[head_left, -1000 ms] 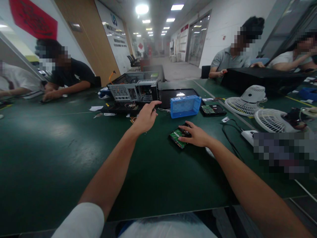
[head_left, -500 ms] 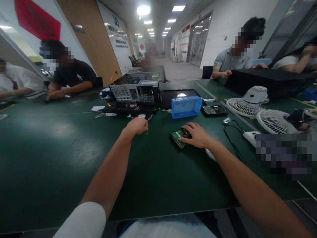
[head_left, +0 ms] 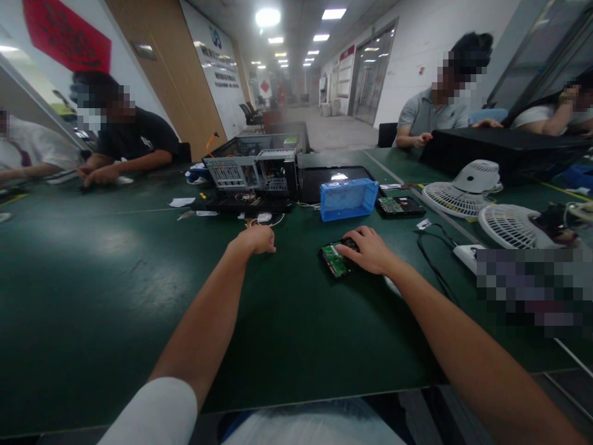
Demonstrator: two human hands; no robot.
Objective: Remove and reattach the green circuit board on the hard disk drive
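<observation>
A hard drive [head_left: 334, 260] lies board-side up on the green table [head_left: 115, 278], its green circuit board showing. My right hand [head_left: 368, 250] rests on its right part, fingers curled over it and holding it down. My left hand [head_left: 256, 240] is closed in a loose fist on the table to the left of the drive, near a small white ring-shaped thing [head_left: 265, 217]. Whatever the fist holds is hidden.
An open computer case [head_left: 252, 170] and a blue plastic box [head_left: 347, 198] stand behind my hands. A second drive [head_left: 399, 206] lies right of the box. Two white fans [head_left: 466, 185] and a black cable [head_left: 428, 247] are at right. Other people sit around the table.
My left hand, open and reaching toward the computer case a second ago, has drawn back and closed into a fist on the table. My right hand has stayed on the drive.
</observation>
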